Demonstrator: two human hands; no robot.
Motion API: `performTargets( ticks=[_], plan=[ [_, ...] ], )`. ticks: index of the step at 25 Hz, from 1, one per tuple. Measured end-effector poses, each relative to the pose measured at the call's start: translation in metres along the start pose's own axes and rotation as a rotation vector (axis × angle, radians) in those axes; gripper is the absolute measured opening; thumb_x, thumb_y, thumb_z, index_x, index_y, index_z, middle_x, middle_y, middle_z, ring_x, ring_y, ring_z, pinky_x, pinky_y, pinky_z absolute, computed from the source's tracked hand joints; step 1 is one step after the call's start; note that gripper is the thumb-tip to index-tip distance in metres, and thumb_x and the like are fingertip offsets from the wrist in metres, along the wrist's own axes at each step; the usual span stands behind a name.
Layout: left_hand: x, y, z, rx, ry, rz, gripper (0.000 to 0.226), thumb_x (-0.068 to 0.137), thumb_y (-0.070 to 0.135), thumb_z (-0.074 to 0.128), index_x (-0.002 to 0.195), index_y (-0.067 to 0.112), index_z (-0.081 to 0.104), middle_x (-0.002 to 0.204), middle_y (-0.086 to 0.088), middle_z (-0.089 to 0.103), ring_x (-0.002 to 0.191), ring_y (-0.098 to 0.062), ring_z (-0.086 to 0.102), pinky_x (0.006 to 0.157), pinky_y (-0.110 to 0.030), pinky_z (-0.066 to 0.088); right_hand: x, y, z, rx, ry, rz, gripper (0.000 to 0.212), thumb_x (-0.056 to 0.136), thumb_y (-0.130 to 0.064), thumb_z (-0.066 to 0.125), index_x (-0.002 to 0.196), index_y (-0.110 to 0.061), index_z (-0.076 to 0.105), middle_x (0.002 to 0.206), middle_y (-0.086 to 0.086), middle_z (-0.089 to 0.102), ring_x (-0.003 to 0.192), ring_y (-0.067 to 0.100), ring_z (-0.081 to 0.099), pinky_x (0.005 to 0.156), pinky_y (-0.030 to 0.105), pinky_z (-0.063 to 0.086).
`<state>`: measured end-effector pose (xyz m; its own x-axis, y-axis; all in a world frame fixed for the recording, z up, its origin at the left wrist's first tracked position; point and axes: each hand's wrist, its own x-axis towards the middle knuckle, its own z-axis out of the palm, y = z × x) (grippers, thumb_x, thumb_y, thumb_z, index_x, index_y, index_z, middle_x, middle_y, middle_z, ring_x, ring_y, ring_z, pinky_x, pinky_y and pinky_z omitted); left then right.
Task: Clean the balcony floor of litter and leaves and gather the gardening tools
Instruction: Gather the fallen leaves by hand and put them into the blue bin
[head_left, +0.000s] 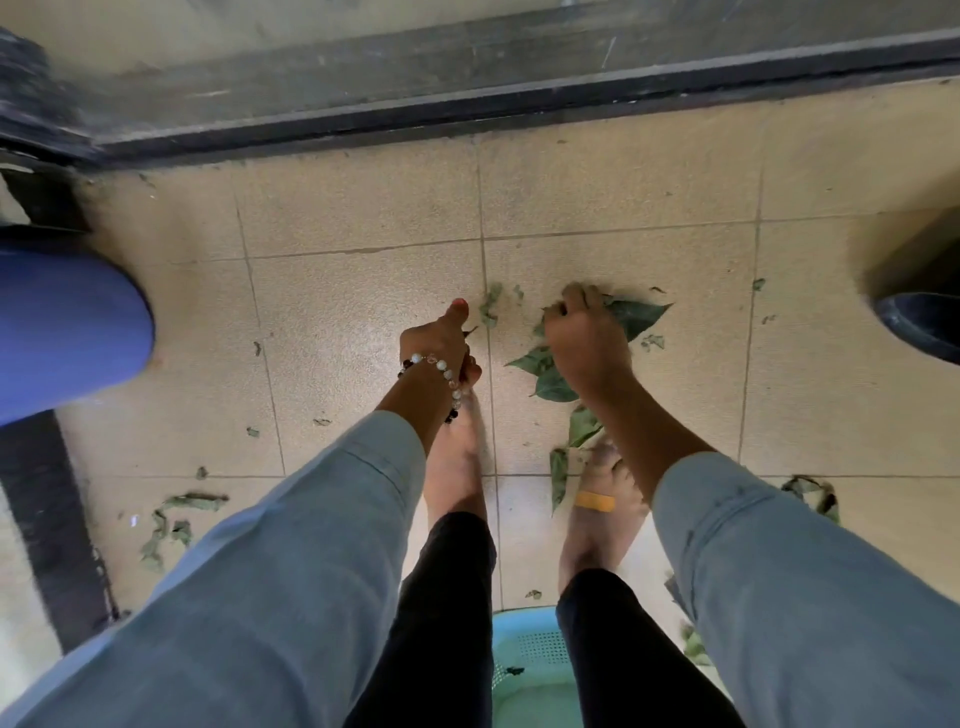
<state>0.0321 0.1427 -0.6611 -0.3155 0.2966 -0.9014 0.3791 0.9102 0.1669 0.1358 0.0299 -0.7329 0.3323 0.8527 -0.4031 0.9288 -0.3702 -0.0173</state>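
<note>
Your right hand (582, 338) curls round a bunch of green leaves (636, 317) low over the tiled floor (363, 291) | your left hand (439, 348) is curled, contents unclear | turquoise basket (530, 654) sits between your legs.

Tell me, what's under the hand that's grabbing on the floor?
Under the right hand are green leaves lying on the tiled floor. Their pointed tips stick out past the curled fingers. The hand covers the middle of the pile, so how many leaves it has gathered cannot be seen.
</note>
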Motion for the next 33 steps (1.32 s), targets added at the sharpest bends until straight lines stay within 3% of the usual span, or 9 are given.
performTargets(
  ticks=[4,8,10,13,18,22,28,31,33],
  plan=[
    [-0.001,-0.002,-0.009,-0.079,-0.043,-0.018,0.036,0.09,0.027,0.067,0.068,0.005,0.05,0.057,-0.009,0.046,0.041,-0.019,0.043,0.042,-0.022,0.042,0.021,-0.003,-0.02,0.413,0.181,-0.124,0.02,0.06,0.014,0.073,0.075,0.001,0.07,0.063,0.013,0.065,0.058,0.022,0.059,0.052,0.018,0.041],
    [0.005,-0.004,-0.019,-0.119,-0.058,-0.053,0.024,0.097,0.018,0.054,0.077,0.006,0.055,0.067,-0.008,0.054,0.048,-0.015,0.047,0.036,-0.018,0.042,0.027,-0.044,-0.025,0.344,-0.025,-0.3,0.051,0.089,0.006,0.047,0.137,-0.011,0.048,0.139,0.024,0.044,0.117,0.033,0.052,0.084,0.037,0.054],
    [0.006,-0.005,-0.024,-0.188,-0.056,-0.086,0.016,0.095,0.012,0.059,0.082,0.003,0.06,0.067,-0.011,0.056,0.048,-0.016,0.047,0.039,-0.018,0.046,0.022,-0.05,-0.016,0.108,-0.007,-0.4,0.036,0.09,-0.007,0.052,0.125,-0.011,0.06,0.143,0.02,0.043,0.127,0.03,0.046,0.085,0.033,0.053],
    [0.004,-0.007,-0.032,-0.264,-0.122,-0.07,0.01,0.096,0.002,0.053,0.09,-0.002,0.06,0.072,-0.017,0.058,0.06,-0.021,0.056,0.047,-0.029,0.057,0.025,-0.042,-0.01,-0.05,0.097,-0.478,0.011,0.08,-0.013,0.066,0.084,-0.017,0.076,0.095,0.003,0.072,0.096,0.016,0.064,0.072,0.021,0.053],
    [-0.004,-0.012,-0.03,-0.177,-0.159,-0.029,0.027,0.101,0.001,0.035,0.104,0.003,0.062,0.106,-0.021,0.061,0.084,-0.028,0.062,0.068,-0.038,0.057,0.031,-0.018,-0.069,1.614,-0.086,0.513,0.021,0.073,0.007,0.072,0.091,-0.004,0.073,0.09,0.009,0.074,0.084,0.018,0.071,0.082,0.026,0.056],
    [-0.037,-0.006,-0.023,-0.22,-0.317,-0.075,0.035,0.103,0.028,0.041,0.122,0.006,0.061,0.117,-0.018,0.064,0.096,-0.031,0.063,0.072,-0.048,0.053,-0.012,-0.027,-0.109,2.257,-0.306,0.72,0.019,0.079,0.014,0.063,0.088,-0.001,0.07,0.078,0.008,0.074,0.073,0.019,0.071,0.071,0.03,0.059],
    [-0.077,-0.005,-0.007,-0.155,-0.273,-0.173,0.079,0.071,0.074,0.06,0.112,0.006,0.06,0.098,-0.01,0.068,0.093,-0.026,0.065,0.09,-0.037,0.05,-0.069,-0.053,-0.1,0.916,0.356,0.045,0.006,0.078,-0.008,0.064,0.081,-0.008,0.069,0.079,0.004,0.069,0.084,0.027,0.062,0.073,0.044,0.049],
    [-0.071,-0.013,-0.018,0.017,0.016,-0.04,0.05,0.088,0.054,0.057,0.105,0.008,0.052,0.088,-0.007,0.063,0.084,-0.025,0.059,0.084,-0.035,0.051,-0.076,-0.053,-0.1,0.807,0.118,-0.124,0.019,0.08,-0.021,0.057,0.085,-0.012,0.072,0.118,0.004,0.066,0.125,0.03,0.045,0.098,0.046,0.025],
    [-0.075,-0.011,-0.02,0.126,0.013,0.055,0.043,0.094,0.047,0.053,0.108,0.007,0.057,0.094,-0.009,0.064,0.071,-0.021,0.057,0.069,-0.033,0.054,-0.075,-0.046,-0.111,1.271,-0.243,0.113,0.026,0.087,-0.017,0.056,0.108,-0.01,0.069,0.139,0.005,0.051,0.128,0.022,0.037,0.103,0.041,0.024]
  ],
)
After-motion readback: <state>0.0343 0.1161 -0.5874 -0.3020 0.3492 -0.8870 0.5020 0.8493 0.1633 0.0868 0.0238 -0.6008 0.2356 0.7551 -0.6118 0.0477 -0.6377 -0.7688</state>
